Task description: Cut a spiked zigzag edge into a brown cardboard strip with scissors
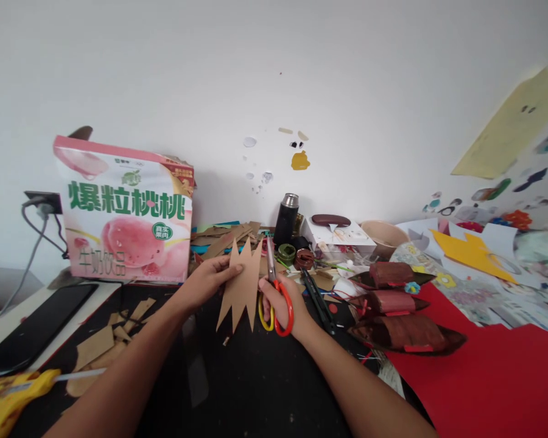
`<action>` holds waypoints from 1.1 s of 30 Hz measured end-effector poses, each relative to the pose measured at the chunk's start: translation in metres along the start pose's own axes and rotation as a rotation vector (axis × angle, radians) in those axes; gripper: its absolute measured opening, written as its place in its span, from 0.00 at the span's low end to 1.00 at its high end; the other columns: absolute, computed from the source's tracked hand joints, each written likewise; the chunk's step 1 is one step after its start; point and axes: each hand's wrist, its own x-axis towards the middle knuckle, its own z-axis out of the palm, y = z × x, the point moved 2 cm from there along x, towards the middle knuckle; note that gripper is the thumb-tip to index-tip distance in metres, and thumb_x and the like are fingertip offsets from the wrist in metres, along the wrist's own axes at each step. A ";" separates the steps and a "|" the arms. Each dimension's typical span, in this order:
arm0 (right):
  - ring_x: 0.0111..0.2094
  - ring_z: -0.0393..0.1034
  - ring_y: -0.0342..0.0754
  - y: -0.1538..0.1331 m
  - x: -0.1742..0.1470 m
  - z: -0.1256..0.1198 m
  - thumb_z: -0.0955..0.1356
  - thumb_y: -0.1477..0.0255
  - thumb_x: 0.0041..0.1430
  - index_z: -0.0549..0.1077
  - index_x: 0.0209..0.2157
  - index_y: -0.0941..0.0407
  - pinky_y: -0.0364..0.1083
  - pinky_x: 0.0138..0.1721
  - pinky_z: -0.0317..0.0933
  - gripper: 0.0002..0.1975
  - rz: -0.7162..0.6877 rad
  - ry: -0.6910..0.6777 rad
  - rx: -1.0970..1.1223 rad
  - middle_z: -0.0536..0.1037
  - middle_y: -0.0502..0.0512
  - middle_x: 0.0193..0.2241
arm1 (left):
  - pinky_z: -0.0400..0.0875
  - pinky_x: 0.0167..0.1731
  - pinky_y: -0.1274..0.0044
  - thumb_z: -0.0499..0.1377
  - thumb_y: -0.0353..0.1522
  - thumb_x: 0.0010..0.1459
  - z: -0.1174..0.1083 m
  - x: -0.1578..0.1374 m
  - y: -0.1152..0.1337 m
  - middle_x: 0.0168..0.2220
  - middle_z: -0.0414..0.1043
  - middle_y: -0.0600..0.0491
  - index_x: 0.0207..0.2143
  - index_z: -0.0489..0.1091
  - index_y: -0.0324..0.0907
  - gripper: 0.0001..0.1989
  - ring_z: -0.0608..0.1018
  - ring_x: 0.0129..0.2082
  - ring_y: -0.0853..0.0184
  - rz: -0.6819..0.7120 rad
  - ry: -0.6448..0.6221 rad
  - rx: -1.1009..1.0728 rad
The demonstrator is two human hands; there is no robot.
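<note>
My left hand (214, 274) pinches the left edge of a piece of brown cardboard (242, 286), thumb on its face. Pointed zigzag teeth run along the cardboard's top and bottom ends. Just to its right, my right hand (278, 301) grips a pair of scissors (285, 310) with one red and one yellow handle loop. The scissor blades point up, beside the cardboard's right edge, and look close together. A small scrap (226, 341) lies on the black tabletop (237, 389) under the cardboard.
At left stand a pink drink carton (128, 213), a black phone (41, 322) and cardboard offcuts (100, 347). Behind are a thermos (286, 222) and a tissue box (338, 237). On the right, a utility knife (318, 301) and brown model boats (406, 331) lie near red paper (484, 377).
</note>
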 end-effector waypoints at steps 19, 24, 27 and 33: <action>0.11 0.63 0.43 -0.004 0.007 -0.010 0.70 0.46 0.60 0.66 0.32 0.52 0.40 0.14 0.58 0.23 0.003 0.124 0.126 0.69 0.42 0.13 | 0.75 0.32 0.73 0.70 0.47 0.52 0.012 -0.003 -0.001 0.34 0.81 0.51 0.39 0.80 0.44 0.18 0.81 0.33 0.60 -0.012 -0.179 0.024; 0.11 0.64 0.43 -0.003 0.009 -0.013 0.72 0.47 0.57 0.66 0.32 0.53 0.40 0.13 0.58 0.23 0.016 0.155 0.164 0.69 0.42 0.13 | 0.73 0.27 0.73 0.69 0.47 0.53 0.016 -0.006 -0.002 0.33 0.82 0.50 0.38 0.80 0.44 0.17 0.80 0.30 0.60 -0.053 -0.235 0.065; 0.10 0.64 0.43 -0.003 0.011 -0.015 0.73 0.48 0.56 0.67 0.33 0.53 0.40 0.13 0.58 0.23 0.017 0.186 0.193 0.69 0.42 0.13 | 0.69 0.25 0.76 0.69 0.48 0.54 0.018 -0.007 -0.001 0.33 0.81 0.51 0.36 0.80 0.44 0.18 0.78 0.27 0.63 -0.068 -0.264 0.103; 0.10 0.63 0.42 -0.007 0.014 -0.020 0.74 0.50 0.53 0.71 0.33 0.56 0.39 0.13 0.58 0.23 0.015 0.266 0.266 0.69 0.42 0.12 | 0.67 0.24 0.77 0.69 0.49 0.53 0.018 -0.009 0.000 0.31 0.80 0.53 0.36 0.80 0.43 0.19 0.76 0.25 0.66 -0.109 -0.290 0.119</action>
